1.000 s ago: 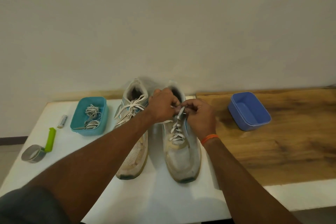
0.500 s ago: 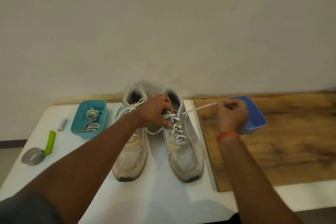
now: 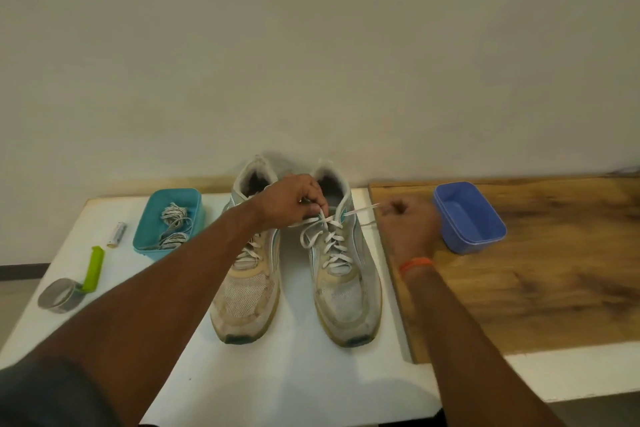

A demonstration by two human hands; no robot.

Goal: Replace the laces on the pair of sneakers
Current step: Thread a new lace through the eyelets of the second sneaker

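On the white table (image 3: pixel 311 374), farthest left, a roll of grey tape (image 3: pixel 59 295) lies touching a green clip (image 3: pixel 94 269), and a small silver battery (image 3: pixel 116 234) lies just beyond them. Next comes a teal tub (image 3: pixel 152 246) holding a bundle of laces (image 3: pixel 175 229). Beside it stand two worn white sneakers, toes toward the person and heels near the wall. The left sneaker (image 3: pixel 247 291) has its lacing partly hidden by the left forearm, which reaches across it. The left hand (image 3: pixel 294 199) hovers over the throat of the right sneaker (image 3: pixel 346 291), its fingers curled and pinching the white lace (image 3: pixel 329 239) near the top eyelets. That lace is loosely crossed down the shoe's front. One end of it runs rightward off the shoe to the right hand (image 3: pixel 408 222), which is clenched around it just beside the sneaker, over the edge of a wooden board (image 3: pixel 536 288). An orange band (image 3: pixel 415 264) circles the right wrist. Just beyond the right hand, on the board, sits a blue tub (image 3: pixel 485 239); nothing shows inside it.
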